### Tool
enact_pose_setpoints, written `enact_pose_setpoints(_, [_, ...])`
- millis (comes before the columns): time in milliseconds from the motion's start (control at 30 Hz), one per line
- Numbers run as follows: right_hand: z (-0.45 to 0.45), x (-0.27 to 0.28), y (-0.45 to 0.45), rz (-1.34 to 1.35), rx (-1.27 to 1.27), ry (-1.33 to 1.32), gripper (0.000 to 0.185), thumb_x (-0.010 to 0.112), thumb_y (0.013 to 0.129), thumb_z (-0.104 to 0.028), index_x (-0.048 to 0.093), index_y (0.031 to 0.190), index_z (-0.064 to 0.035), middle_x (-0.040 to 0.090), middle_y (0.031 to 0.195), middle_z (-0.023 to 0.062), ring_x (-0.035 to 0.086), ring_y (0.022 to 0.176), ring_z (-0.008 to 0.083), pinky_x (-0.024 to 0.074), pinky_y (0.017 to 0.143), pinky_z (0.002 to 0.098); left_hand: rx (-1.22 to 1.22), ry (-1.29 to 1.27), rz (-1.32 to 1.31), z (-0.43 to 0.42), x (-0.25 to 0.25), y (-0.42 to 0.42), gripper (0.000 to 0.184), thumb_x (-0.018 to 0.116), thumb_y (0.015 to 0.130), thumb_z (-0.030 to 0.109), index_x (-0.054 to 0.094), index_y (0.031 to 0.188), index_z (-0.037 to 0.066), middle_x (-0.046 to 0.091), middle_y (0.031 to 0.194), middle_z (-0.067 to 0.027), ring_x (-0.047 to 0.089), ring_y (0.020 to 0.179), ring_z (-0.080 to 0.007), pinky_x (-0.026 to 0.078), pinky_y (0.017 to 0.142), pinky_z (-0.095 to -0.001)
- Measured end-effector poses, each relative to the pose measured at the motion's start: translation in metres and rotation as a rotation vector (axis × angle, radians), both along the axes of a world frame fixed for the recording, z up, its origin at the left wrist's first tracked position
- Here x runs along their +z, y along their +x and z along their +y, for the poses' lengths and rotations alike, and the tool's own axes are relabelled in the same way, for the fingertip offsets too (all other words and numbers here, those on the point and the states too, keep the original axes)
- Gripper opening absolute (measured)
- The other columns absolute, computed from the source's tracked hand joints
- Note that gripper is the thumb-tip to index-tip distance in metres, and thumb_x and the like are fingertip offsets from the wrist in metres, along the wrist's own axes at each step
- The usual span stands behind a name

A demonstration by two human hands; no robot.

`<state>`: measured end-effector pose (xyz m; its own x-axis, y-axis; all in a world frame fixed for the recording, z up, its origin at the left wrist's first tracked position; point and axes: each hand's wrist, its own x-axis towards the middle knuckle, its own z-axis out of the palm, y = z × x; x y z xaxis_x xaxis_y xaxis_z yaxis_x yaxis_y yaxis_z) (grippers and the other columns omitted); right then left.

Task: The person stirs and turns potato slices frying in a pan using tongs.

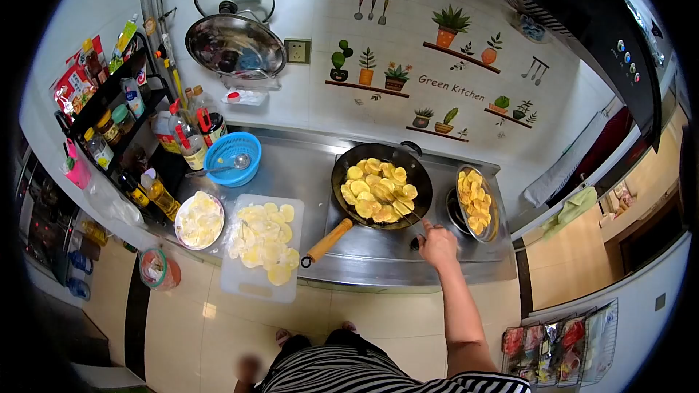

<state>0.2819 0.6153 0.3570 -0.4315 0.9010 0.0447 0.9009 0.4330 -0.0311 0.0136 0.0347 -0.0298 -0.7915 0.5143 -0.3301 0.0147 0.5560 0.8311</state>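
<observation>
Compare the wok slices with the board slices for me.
Colour: the wok slices are golden yellow; the board slices are pale cream.
Place: the wok slices lie in a round, dark wok; the board slices lie on a flat, whitish board.
Contact: a thin utensil in the right hand reaches the wok slices; neither hand touches the board slices.
Shared: both are thin, roundish and overlapping.

The right arm (466,320) is extended far, right hand (438,244) curled; the left hand (249,368) is seen blurred, near left.
</observation>
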Motion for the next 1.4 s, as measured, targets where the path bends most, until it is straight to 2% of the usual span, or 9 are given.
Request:
enact_pose_setpoints(533, [0.029,-0.006,0.013,-0.006,0.116,0.092,0.047,0.065,0.075,-0.023,0.057,0.120,-0.0114,0.064,0.085,0.0155,0.064,0.075,0.0314,0.0513,0.065,0.0420,0.014,-0.078,0.188,-0.002,0.004,0.031,0.034,0.058,0.086,0.027,0.060,0.071,-0.004,0.057,0.057,-0.0121,0.056,0.052,-0.0224,0.047,0.048,-0.0362])
enact_pose_setpoints(600, [0.031,-0.007,0.012,-0.011,0.145,0.102,0.048,0.065,0.074,-0.023,0.056,0.120,-0.0113,0.063,0.084,0.0148,0.064,0.074,0.0308,0.0513,0.064,0.0415,-0.528,-0.212,1.076,0.005,0.002,0.031,0.007,0.059,0.075,0.015,0.054,0.071,0.012,0.052,0.067,-0.0070,0.053,0.063,-0.0224,0.042,0.056,-0.0376])
enact_pose_setpoints(667, [0.033,-0.009,0.011,0.006,0.217,0.176,0.050,0.065,0.074,-0.023,0.056,0.121,-0.0114,0.063,0.083,0.0139,0.063,0.072,0.0303,0.0516,0.063,0.0409,-0.160,-0.069,0.316,0.010,0.003,0.031,0.019,0.058,0.080,0.021,0.053,0.067,0.007,0.051,0.061,-0.0076,0.049,0.054,-0.0200,0.040,0.050,-0.0360])
enact_pose_setpoints(767, [0.042,-0.017,0.006,0.004,0.240,0.197,0.049,0.065,0.073,-0.023,0.057,0.120,-0.0109,0.062,0.081,0.0136,0.063,0.071,0.0298,0.0517,0.062,0.0406,-0.062,-0.078,0.050,0.019,-0.003,0.042,0.040,0.056,0.088,0.030,0.052,0.061,0.001,0.051,0.052,-0.0085,0.043,0.042,-0.0163,0.036,0.041,-0.0337])
enact_pose_setpoints(933, [0.054,-0.013,0.009,0.023,0.233,0.199,0.047,0.065,0.074,-0.024,0.058,0.118,-0.0104,0.063,0.079,0.0142,0.063,0.070,0.0298,0.0516,0.061,0.0410,0.042,0.087,-0.073,0.035,-0.006,0.061,0.037,0.053,0.090,0.025,0.053,0.063,-0.001,0.054,0.053,-0.0093,0.047,0.043,-0.0176,0.038,0.042,-0.0319])
enact_pose_setpoints(1100, [0.059,-0.008,0.033,0.091,0.192,0.113,0.046,0.065,0.075,-0.022,0.059,0.118,-0.0079,0.065,0.085,0.0164,0.063,0.070,0.0304,0.0517,0.062,0.0390,-0.004,-0.030,0.502,0.025,-0.009,0.105,0.024,0.059,0.088,0.018,0.057,0.074,-0.002,0.052,0.054,-0.0076,0.045,0.044,-0.0142,0.038,0.042,-0.0302])
enact_pose_setpoints(1167, [0.057,-0.002,0.043,0.360,0.058,-0.151,0.046,0.068,0.074,-0.018,0.059,0.117,-0.0048,0.065,0.085,0.0169,0.063,0.070,0.0277,0.0510,0.065,0.0330,0.054,-0.041,0.524,0.035,0.011,0.119,0.020,0.061,0.087,0.016,0.058,0.079,-0.003,0.051,0.054,-0.0068,0.045,0.044,-0.0129,0.037,0.042,-0.0295])
enact_pose_setpoints(1200, [0.055,0.001,0.047,0.467,0.018,-0.231,0.045,0.070,0.075,-0.014,0.059,0.116,0.0006,0.067,0.085,0.0151,0.062,0.065,0.0213,0.0491,0.064,0.0294,0.152,-0.122,0.028,0.039,0.025,0.119,0.020,0.061,0.088,0.016,0.058,0.082,-0.003,0.050,0.054,-0.0057,0.044,0.044,-0.0118,0.037,0.043,-0.0290])
enact_pose_setpoints(1400, [0.076,-0.031,0.085,0.722,0.015,-0.298,0.044,0.069,0.079,-0.013,0.056,0.116,0.0063,0.066,0.080,0.0083,0.054,0.055,0.0105,0.0451,0.053,0.0270,0.335,0.250,-0.335,0.078,0.091,0.126,0.020,0.055,0.092,0.019,0.057,0.086,0.000,0.051,0.059,-0.0035,0.049,0.054,-0.0126,0.039,0.049,-0.0276])
